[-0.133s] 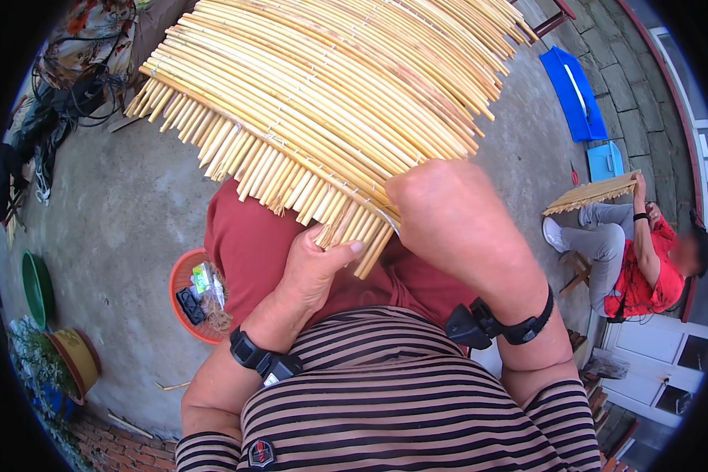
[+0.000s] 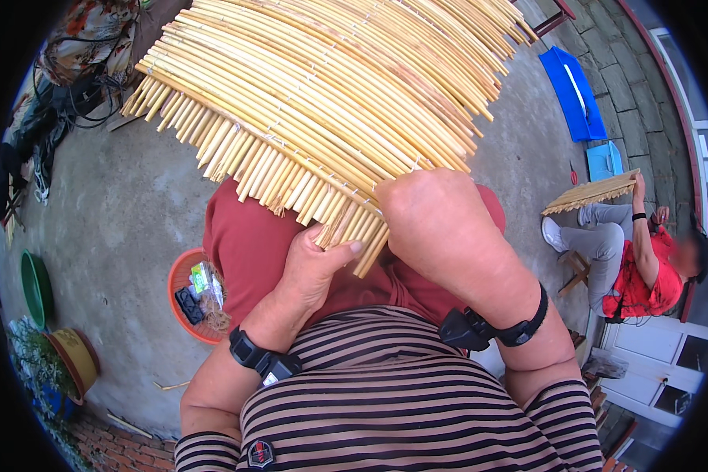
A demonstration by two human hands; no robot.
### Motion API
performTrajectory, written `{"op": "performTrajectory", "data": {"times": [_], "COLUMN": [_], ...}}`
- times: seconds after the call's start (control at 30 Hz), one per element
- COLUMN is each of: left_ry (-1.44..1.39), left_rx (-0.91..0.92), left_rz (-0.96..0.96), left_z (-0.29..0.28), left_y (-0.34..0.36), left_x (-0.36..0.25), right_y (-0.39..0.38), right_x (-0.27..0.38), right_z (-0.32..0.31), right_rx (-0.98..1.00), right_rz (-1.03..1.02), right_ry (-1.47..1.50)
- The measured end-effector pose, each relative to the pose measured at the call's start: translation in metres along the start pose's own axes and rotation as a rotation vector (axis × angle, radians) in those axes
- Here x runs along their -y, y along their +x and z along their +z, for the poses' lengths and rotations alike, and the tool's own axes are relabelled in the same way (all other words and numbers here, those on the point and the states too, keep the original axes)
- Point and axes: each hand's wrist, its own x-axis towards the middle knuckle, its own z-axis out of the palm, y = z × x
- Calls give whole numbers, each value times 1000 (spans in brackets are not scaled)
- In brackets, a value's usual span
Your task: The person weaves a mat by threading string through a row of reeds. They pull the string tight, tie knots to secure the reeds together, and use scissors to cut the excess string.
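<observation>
"Pale-yellow stalks, slim and straight, lay side by side in a broad mat stitched with white thread, stretching from above the worker's lap to the far edge of the scene. Where were the hands?"

"Both were at its near side. The left hand pinched the uneven stalk ends at the near right corner, thumb on top and fingers mostly hidden underneath. The right hand was bent over the mat's right near edge, its back turned up. Its fingers were out of sight, so I could not tell how tightly they were curled or whether they had hold of anything."

"And the surroundings?"

"Maroon trousers showed beneath the mat, nearer in, a black-and-tan striped top. On the left, a round orange plastic basin held small items on the grey concrete floor, with a round green tub farther left. On the far right stood a deep-blue plastic bin and a light-blue box. Nearer on that side, a seated person in a red top held up a flat straw-coloured panel."
</observation>
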Motion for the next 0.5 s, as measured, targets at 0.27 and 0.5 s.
{"op": "performTrajectory", "data": {"times": [0.27, 0.5], "left_ry": [-3, -39], "left_rx": [20, 24], "left_rz": [-12, -7], "left_z": [-5, 4], "left_y": [3, 3], "left_x": [3, -3], "right_y": [0, 7], "right_x": [9, 28], "right_z": [16, 25], "right_rx": [-2, 63], "right_rz": [85, 198], "right_ry": [-23, -26]}}
